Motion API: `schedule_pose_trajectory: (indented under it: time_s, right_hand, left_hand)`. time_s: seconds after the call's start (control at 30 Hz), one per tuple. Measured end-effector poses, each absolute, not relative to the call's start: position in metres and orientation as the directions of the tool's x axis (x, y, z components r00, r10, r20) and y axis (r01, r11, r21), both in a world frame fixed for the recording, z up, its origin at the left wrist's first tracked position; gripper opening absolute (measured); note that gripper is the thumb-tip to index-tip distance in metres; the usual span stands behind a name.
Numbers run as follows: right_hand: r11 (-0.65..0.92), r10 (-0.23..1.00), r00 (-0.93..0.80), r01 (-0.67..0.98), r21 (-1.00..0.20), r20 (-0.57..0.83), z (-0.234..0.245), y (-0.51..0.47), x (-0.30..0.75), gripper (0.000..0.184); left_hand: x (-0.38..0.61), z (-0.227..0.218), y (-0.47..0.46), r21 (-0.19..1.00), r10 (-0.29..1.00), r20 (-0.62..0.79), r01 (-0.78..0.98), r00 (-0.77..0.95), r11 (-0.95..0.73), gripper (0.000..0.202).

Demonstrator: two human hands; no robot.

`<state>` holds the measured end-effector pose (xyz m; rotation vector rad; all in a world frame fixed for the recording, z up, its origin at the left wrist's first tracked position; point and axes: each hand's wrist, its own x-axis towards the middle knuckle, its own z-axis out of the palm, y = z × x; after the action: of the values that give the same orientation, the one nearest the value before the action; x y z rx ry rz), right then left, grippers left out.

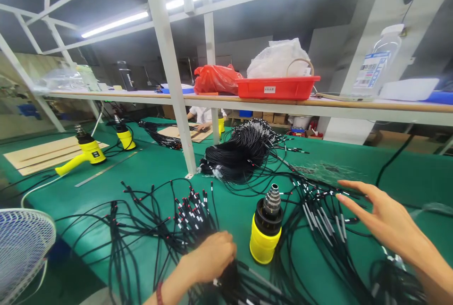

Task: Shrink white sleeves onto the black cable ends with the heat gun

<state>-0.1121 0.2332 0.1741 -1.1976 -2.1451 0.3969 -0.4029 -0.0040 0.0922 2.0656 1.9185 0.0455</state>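
Note:
My left hand (212, 255) is closed over a bundle of thin black cables (194, 213) at the front of the green table. Their ends, with white and red bands, fan out beyond the knuckles. On the right, my right hand (384, 215) is open, thumb and index finger spread. Its fingertips hover by the tips of a second group of black cables (323, 224) with grey sleeves; I cannot tell whether they touch. Between the two hands a yellow heat gun (266, 236) stands with its metal nozzle pointing up.
Loose cables (122, 248) spread at the front left. A large coiled cable pile (233, 154) lies behind the heat gun, beside a white shelf post (173, 73). A shelf with a red tray (278, 88) spans above. Fan (24, 248) at left; another person (201, 115) sits opposite.

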Motion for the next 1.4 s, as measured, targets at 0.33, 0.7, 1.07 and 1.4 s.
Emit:
schedule_pose_trajectory:
  time_s: [0.33, 0.7, 1.07, 1.4]
  right_hand:
    - [0.807, 0.568, -0.603, 0.277, -0.521, 0.560, 0.229, 0.130, -0.139, 0.028]
    - [0.730, 0.451, -0.842, 0.156, -0.665, 0.297, 0.238, 0.118, -0.177, 0.030]
    - [0.591, 0.506, -0.828, 0.129, -0.796, 0.242, 0.236, 0.138, -0.181, 0.029]
    - [0.607, 0.610, -0.739, 0.204, -0.768, 0.286, 0.226, 0.159, -0.197, 0.030]
  left_hand:
    - [-0.380, 0.247, -0.022, 0.000, 0.988, 0.082, 0.992, 0.128, -0.128, 0.023]
    - [-0.353, 0.276, 0.002, 0.113, 0.919, 0.372, 0.976, 0.132, -0.186, 0.021]
    - [-0.359, 0.257, 0.018, 0.309, 0.937, 0.349, 0.940, 0.026, -0.142, 0.017]
    - [-0.374, 0.244, 0.038, 0.442, 0.933, 0.315, 0.897, -0.173, 0.017, 0.029]
